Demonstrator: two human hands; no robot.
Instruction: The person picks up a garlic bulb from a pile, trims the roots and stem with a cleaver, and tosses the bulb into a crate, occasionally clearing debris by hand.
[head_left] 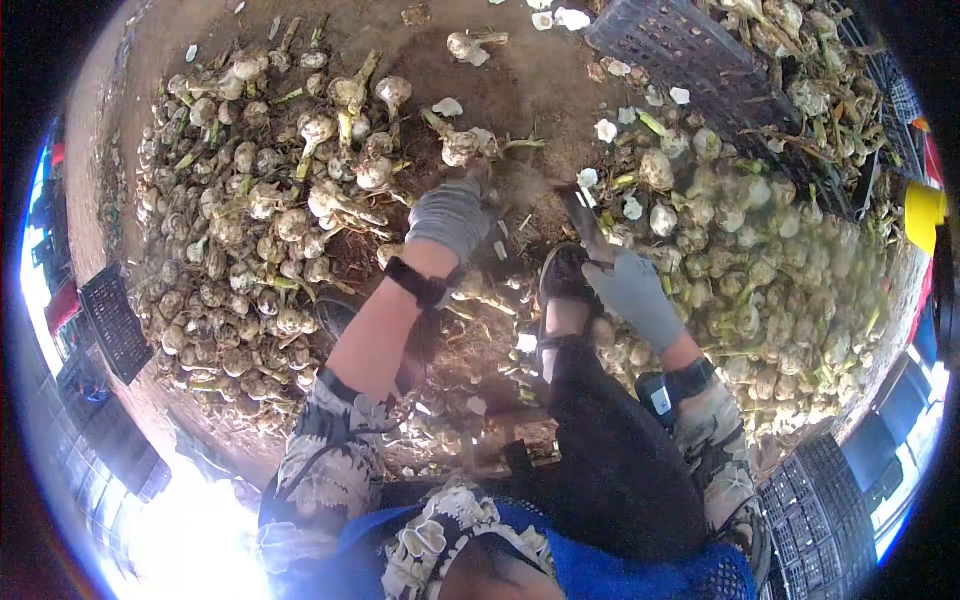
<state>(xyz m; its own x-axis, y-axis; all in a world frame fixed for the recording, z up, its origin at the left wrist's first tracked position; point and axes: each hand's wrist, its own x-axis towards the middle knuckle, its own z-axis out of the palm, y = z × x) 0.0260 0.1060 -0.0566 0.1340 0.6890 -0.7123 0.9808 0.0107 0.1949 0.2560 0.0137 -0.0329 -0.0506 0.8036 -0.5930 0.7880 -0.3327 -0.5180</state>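
My left hand (448,218), in a grey glove, reaches over bare soil. Its blurred fingertips are at the near side of garlic bulbs with stems (460,149); I cannot make out whether they grip one. A pair of hand shears (588,226) is held in my gloved right hand (640,298), above my shoe (566,275), blades pointing away from me. Between the hands lie cut stem pieces and dry skins.
A big heap of garlic bulbs (230,240) with stalks spreads at left. Another heap of garlic (770,260) covers the right side. A dark plastic crate (690,60) stands at upper right beside stalks and trimmings. More black crates (115,322) sit at the edges.
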